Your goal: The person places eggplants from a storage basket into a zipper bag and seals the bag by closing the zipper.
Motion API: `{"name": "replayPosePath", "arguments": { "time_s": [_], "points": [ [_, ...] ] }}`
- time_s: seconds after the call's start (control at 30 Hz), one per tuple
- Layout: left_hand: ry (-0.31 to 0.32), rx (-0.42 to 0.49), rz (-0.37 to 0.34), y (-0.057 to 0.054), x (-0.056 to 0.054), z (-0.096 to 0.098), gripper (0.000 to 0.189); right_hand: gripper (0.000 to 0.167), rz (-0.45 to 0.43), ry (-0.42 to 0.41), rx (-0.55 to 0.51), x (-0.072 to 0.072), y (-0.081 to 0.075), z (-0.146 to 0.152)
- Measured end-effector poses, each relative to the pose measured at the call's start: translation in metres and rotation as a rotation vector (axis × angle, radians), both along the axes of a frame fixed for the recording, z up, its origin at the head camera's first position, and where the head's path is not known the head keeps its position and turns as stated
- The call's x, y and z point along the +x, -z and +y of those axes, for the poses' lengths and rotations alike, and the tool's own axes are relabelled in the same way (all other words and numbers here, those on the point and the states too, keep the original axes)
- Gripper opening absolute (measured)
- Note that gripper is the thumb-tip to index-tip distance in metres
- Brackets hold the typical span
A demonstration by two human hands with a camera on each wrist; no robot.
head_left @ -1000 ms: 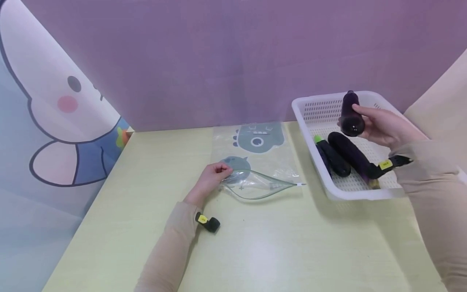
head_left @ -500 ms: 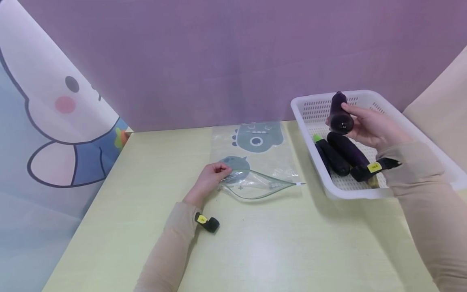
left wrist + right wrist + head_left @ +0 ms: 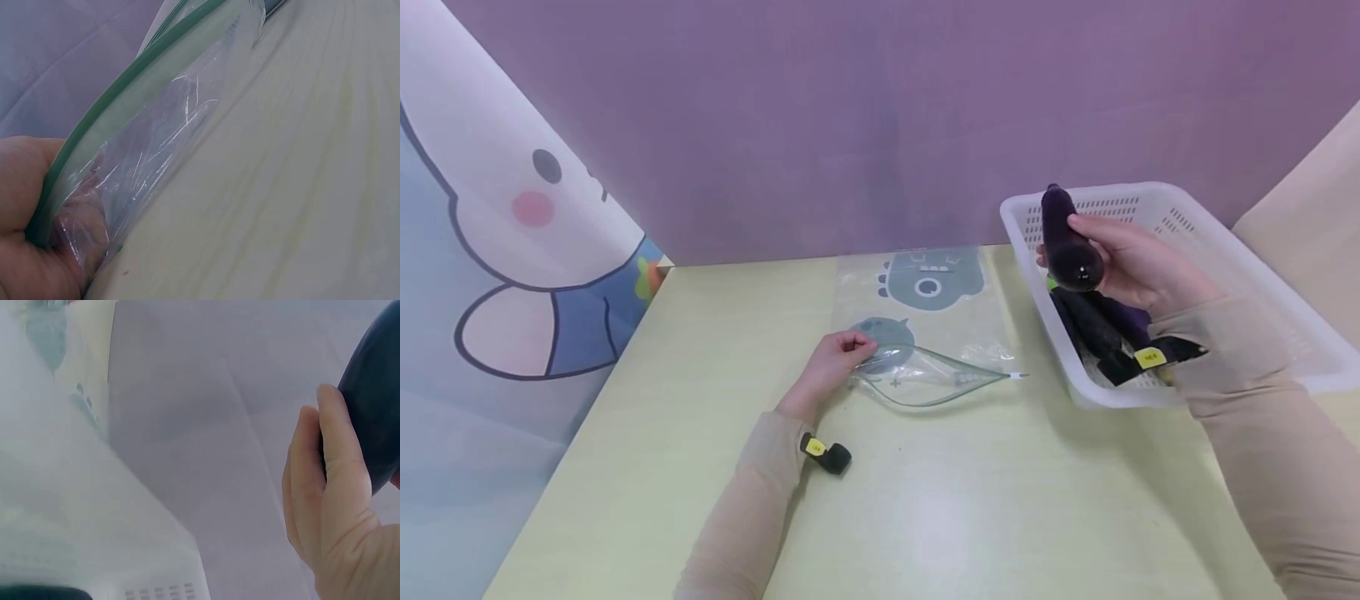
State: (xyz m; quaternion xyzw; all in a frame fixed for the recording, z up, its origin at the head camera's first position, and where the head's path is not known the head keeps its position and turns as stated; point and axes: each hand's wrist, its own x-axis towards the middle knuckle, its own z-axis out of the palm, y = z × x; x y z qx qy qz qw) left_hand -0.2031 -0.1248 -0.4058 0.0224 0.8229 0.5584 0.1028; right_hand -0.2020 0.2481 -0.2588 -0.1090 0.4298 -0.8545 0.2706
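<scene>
My left hand (image 3: 832, 364) pinches the left end of a clear zip bag (image 3: 977, 333) that lies on the table. The bag's green-edged mouth gapes toward me, and dinosaur prints show on its film. In the left wrist view the green zip strip (image 3: 106, 103) runs up from between thumb and fingers. My right hand (image 3: 1138, 258) grips a dark purple eggplant (image 3: 1063, 237) above the left side of a white basket (image 3: 1262, 258). In the right wrist view the fingers (image 3: 337, 434) lie along the eggplant (image 3: 378, 400). More eggplants (image 3: 1093, 329) lie in the basket, partly hidden by my wrist.
The pale yellow table (image 3: 940, 517) spreads in front of me. A purple cloth wall (image 3: 820, 133) rises along its back edge, and a cartoon-printed curtain (image 3: 505, 333) hangs at the left. The basket's raised left rim (image 3: 1047, 333) stands between the bag and the eggplants inside.
My right hand has carried the eggplant leftward over the basket, toward its left rim. My left hand and the bag have stayed in place.
</scene>
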Motion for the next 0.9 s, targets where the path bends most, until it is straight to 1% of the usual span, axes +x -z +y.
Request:
{"name": "replayPosePath", "arguments": {
  "time_s": [0.07, 0.2, 0.3, 0.4, 0.57, 0.7, 0.9],
  "points": [
    [0.001, -0.004, 0.001, -0.001, 0.0, 0.0, 0.015, 0.024, 0.013, 0.005, 0.015, 0.002, 0.0, -0.004],
    [0.0, -0.013, 0.003, -0.001, 0.0, 0.0, 0.014, 0.023, 0.01, -0.007, 0.011, 0.007, 0.0, -0.012],
    [-0.001, -0.02, 0.002, -0.001, 0.0, 0.0, 0.013, 0.023, 0.021, -0.008, 0.02, 0.013, -0.001, -0.019],
    [-0.001, -0.02, 0.004, 0.0, -0.001, 0.0, 0.013, 0.024, 0.049, 0.004, 0.038, 0.021, -0.003, -0.028],
    [0.0, -0.02, 0.007, -0.001, 0.0, 0.0, 0.013, 0.029, 0.125, 0.001, 0.107, 0.032, -0.01, -0.047],
    [0.005, -0.023, 0.001, -0.001, -0.001, 0.001, 0.015, 0.036, 0.18, 0.004, 0.177, 0.037, -0.009, -0.058],
    [0.005, -0.017, -0.009, -0.003, 0.001, 0.002, 0.014, 0.033, 0.2, 0.009, 0.222, 0.043, -0.004, -0.071]
  ]
}}
